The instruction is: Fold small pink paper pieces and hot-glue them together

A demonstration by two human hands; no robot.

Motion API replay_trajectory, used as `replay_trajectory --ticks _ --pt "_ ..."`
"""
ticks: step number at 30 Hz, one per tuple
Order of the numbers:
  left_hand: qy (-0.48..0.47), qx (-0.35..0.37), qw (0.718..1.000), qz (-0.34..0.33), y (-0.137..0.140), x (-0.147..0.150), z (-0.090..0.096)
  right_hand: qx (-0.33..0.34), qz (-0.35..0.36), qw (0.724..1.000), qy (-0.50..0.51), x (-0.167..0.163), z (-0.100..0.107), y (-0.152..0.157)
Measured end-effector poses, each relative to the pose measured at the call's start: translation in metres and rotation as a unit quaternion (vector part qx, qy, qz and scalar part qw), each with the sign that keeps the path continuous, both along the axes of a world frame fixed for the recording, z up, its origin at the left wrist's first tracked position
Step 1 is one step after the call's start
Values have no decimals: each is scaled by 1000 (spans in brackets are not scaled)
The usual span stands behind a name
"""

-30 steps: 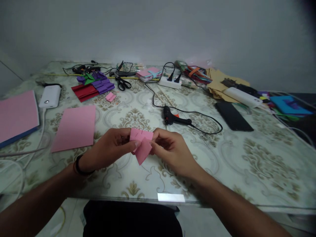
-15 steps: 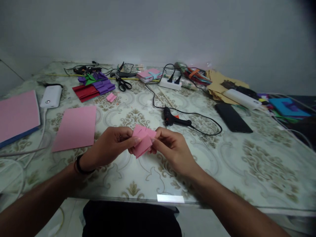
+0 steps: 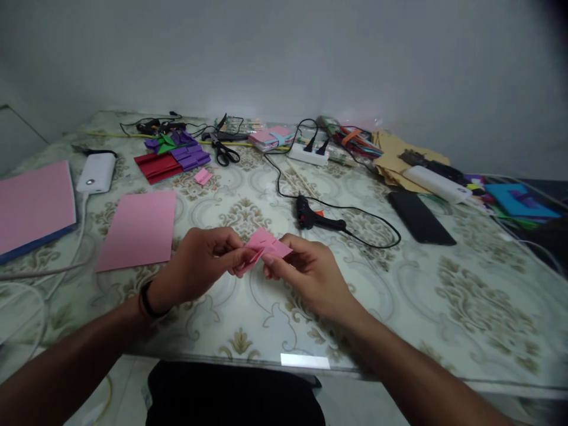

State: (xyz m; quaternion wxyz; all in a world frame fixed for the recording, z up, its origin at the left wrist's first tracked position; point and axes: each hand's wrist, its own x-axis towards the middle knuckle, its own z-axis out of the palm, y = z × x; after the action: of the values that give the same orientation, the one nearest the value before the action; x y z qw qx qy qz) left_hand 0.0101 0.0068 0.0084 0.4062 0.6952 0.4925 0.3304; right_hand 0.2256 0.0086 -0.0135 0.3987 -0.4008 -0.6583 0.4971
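A folded piece of pink paper is held between both hands above the front middle of the table. My left hand pinches its left side with thumb and fingers. On the other side, my right hand grips it, the thumb pressing on the near part. Some of the paper is hidden behind the fingers. Left of my left hand lies a flat pink sheet. Beyond my right hand is a black glue gun with its cord looping to the right.
Black scissors, folded purple paper, red paper and a small pink piece lie at the back left. A power strip stands mid-back. A black phone lies right, a white power bank left.
The near flap of the pink paper has been turned and folded inward between the hands. My right thumb has moved left across the paper. The view has shifted slightly.
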Motion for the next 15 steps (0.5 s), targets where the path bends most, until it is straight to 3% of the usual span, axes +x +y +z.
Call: replay_trajectory --ticks 6,11,15 --pt "-11 59 997 48 0 -4 7 -1 0 999 51 1 -1 1" --pt "-95 56 994 7 -1 -7 13 7 -6 997 74 5 -1 2" --pt "-100 39 994 -26 -2 -8 12 16 -9 997 76 6 0 2"
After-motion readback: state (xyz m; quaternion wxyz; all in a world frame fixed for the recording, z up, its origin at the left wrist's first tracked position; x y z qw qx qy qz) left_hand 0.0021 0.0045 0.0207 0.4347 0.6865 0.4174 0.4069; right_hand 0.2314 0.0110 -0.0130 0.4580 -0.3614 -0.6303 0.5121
